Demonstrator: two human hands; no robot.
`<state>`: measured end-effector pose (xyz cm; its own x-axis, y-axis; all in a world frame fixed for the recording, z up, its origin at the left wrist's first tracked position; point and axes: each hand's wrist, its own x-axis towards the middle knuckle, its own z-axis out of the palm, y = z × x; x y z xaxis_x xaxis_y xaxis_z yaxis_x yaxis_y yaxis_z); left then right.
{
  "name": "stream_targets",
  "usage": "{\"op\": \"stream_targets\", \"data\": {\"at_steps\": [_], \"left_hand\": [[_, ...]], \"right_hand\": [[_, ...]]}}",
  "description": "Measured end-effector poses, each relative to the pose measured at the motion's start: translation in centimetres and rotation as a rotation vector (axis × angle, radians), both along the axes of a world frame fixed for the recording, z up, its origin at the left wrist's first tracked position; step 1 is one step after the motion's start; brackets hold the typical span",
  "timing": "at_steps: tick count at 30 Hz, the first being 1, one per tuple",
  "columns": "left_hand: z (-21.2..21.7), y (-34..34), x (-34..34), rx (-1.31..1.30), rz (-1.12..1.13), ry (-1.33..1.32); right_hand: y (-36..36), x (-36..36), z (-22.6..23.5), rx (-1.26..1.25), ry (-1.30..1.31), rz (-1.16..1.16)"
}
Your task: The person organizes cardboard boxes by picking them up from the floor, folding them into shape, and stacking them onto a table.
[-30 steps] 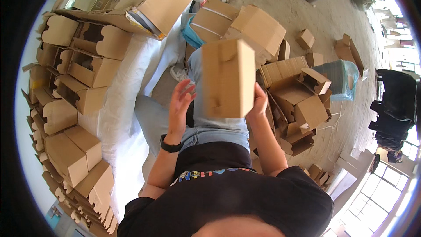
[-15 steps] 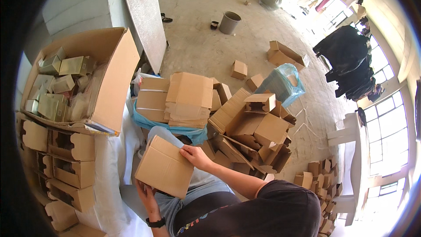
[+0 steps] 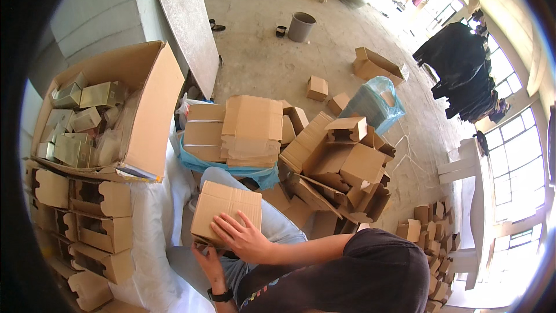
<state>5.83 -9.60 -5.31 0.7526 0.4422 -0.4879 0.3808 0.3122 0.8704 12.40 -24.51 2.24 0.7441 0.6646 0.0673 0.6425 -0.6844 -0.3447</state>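
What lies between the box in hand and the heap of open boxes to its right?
In the head view, a leg in jeans lies between the box and the heap.

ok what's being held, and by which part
A cardboard box: the left hand holds its lower near edge; the right hand lies spread on its upper face.

Room over floor [image 3: 260,58] ahead, box pile [image 3: 359,165] right

Dusty grey floor [image 3: 260,52], pale wall [image 3: 95,20] left, bright paned windows [image 3: 511,153] right
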Motion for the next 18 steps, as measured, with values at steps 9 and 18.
{"op": "stream_targets", "data": {"at_steps": [9,18], "left_hand": [[0.7,-0.7,0.0,-0.095,-0.113,-0.093],[4.3,-1.0,1.5,-0.163,-0.125,-0.131]], "right_hand": [[-2.5,2.9,0.1,0.141,0.033,0.176],[-3.8,5.7,1.1,0.244,-0.017,0.264]]}}
